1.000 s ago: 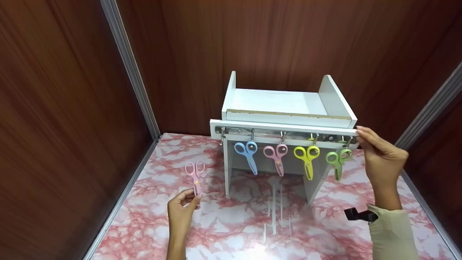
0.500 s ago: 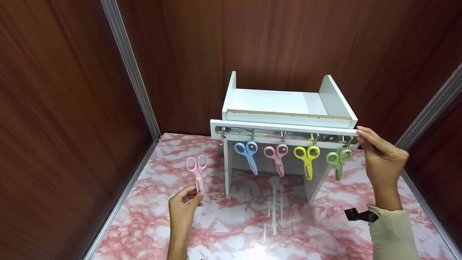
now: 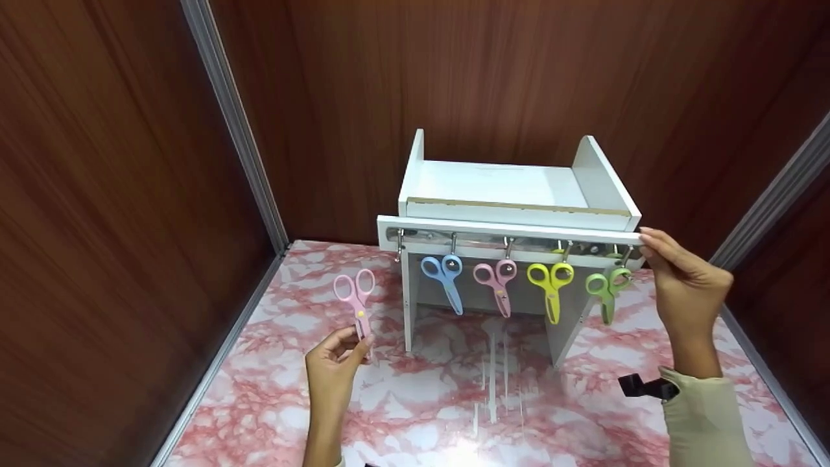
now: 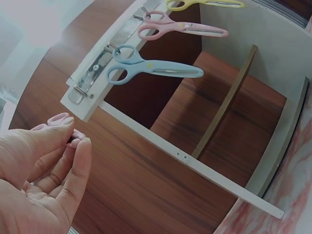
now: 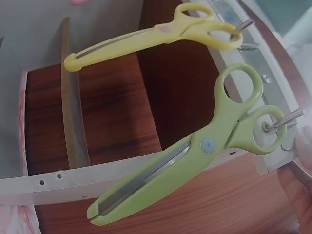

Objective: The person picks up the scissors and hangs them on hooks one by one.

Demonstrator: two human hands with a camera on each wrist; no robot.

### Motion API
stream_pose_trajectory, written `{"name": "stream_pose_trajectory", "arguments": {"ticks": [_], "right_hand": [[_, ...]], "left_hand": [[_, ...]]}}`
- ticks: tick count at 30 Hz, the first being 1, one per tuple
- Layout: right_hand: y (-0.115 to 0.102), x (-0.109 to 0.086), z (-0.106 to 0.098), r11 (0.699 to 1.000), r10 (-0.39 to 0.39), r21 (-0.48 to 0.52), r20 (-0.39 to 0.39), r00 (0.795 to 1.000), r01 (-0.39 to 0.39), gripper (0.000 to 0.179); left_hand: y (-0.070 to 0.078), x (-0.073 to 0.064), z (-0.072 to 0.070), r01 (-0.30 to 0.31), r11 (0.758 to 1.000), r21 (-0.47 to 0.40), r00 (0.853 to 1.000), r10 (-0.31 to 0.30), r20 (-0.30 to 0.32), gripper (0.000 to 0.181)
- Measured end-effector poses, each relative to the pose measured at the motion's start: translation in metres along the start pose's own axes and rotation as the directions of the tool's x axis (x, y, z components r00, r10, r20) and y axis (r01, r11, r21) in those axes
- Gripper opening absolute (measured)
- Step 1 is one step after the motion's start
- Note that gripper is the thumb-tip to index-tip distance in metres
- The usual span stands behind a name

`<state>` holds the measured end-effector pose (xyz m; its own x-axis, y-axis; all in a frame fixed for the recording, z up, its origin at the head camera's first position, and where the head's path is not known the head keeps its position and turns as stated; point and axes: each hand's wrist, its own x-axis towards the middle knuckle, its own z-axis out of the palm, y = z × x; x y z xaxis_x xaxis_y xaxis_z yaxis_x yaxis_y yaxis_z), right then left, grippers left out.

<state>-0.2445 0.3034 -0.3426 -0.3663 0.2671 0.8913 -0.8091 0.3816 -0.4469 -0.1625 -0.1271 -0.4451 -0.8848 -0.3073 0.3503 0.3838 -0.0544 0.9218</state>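
My left hand (image 3: 331,370) pinches a pair of pink scissors (image 3: 361,314) by the blade end, finger loops upward, left of the white hook rail (image 3: 506,227). At the rail's right end, my right hand (image 3: 690,285) grips it between thumb and fingers. Blue scissors (image 3: 452,289), a second pink pair (image 3: 499,290), yellow scissors (image 3: 552,299) and green scissors (image 3: 607,303) hang from its hooks by one loop each. The leftmost hook (image 3: 400,243) holds nothing. In the left wrist view, my fingers mostly cover the held scissors (image 4: 58,119).
Behind the rail stands a white shelf unit (image 3: 506,183) with raised sides and two legs. A pink and white marbled tabletop (image 3: 415,395) lies beneath, with scraped streaks in front of the unit. Brown wood panels (image 3: 506,78) enclose the back and sides.
My left hand has risen slightly forward and to the right, carrying the pink scissors toward the rail's left end. The right hand and the hanging scissors stay practically in place.
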Motion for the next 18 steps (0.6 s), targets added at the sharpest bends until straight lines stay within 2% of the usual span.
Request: {"name": "stream_pose_trajectory", "arguments": {"ticks": [8, 18], "right_hand": [[0.0, 0.0, 0.001, 1.0, 0.002, -0.002, 0.002, 1.0, -0.002, 0.02], [0.0, 0.0, 0.0, 1.0, 0.005, 0.011, -0.008, 1.0, -0.005, 0.02]], "left_hand": [[0.007, 0.001, 0.005, -0.015, 0.999, -0.03, 1.0, 0.015, 0.006, 0.015], [0.015, 0.004, 0.014, -0.022, 0.998, -0.065, 0.998, 0.025, 0.051, 0.016]]}}
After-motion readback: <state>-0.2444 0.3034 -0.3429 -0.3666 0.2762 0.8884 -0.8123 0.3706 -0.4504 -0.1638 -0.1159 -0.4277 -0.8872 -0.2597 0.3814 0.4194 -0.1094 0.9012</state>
